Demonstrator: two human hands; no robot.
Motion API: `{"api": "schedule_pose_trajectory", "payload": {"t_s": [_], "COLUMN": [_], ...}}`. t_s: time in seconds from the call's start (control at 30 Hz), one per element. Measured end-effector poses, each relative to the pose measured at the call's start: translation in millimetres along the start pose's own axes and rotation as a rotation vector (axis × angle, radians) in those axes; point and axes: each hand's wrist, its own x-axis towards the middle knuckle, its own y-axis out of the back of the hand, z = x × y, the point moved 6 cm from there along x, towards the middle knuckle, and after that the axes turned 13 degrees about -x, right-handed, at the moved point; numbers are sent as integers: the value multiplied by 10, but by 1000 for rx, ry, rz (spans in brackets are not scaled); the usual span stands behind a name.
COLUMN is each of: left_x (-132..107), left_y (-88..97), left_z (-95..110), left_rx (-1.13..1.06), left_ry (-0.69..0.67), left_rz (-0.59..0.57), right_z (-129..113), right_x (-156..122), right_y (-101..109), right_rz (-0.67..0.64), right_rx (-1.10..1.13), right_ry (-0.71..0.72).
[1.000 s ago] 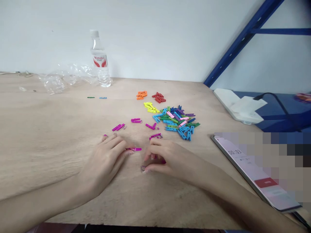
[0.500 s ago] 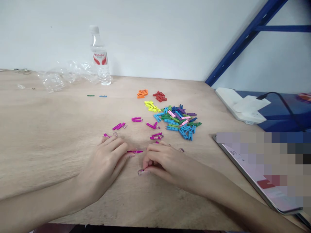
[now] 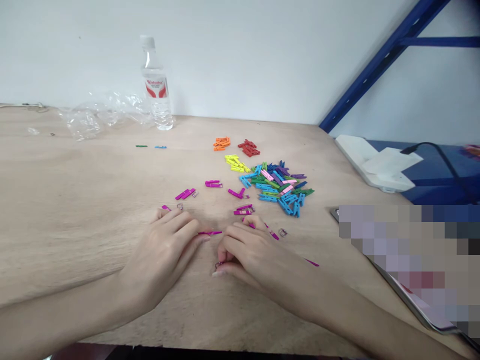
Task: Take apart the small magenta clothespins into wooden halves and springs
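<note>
My left hand [image 3: 167,240] lies flat on the wooden table [image 3: 93,190], fingers stretched out, its fingertips on a magenta clothespin half [image 3: 210,233]. My right hand [image 3: 247,247] is curled beside it, thumb and fingers pinched on a small metal spring [image 3: 218,264]. Loose magenta clothespin pieces [image 3: 240,210] and small springs lie just beyond both hands. Another magenta piece [image 3: 312,262] lies right of my right wrist. A mixed pile of coloured clothespins [image 3: 279,187] sits further back to the right.
Small sorted heaps of orange [image 3: 221,143], red [image 3: 249,148] and yellow clothespins [image 3: 234,163] lie behind the pile. A water bottle [image 3: 155,85] and crumpled clear plastic [image 3: 97,117] stand at the back. A white device [image 3: 375,165] and blue shelf frame [image 3: 378,65] are at right.
My right hand has shifted slightly, uncovering magenta pieces and a spring to its right. My left hand has stayed on the magenta half. The view has drifted a little.
</note>
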Motion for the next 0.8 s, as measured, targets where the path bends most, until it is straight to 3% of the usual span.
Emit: {"api": "schedule_pose_trajectory", "payload": {"t_s": [0.27,0.47,0.67,0.8], "left_x": [6,-15,-47,-74], "left_y": [3,20,46,36], "left_z": [-1,2,-45,-26], "left_rx": [-54,-318,-548,-610], "left_ry": [55,142,286,283], "left_rz": [-52,-25,67,55], "right_z": [38,108,207,217], "right_x": [-113,-77,-48,-40], "right_y": [7,123,416,461], "right_rz": [24,18,218,239], "right_rx": [118,185,348,396], "right_ry": [-1,-78,-164,-173]}}
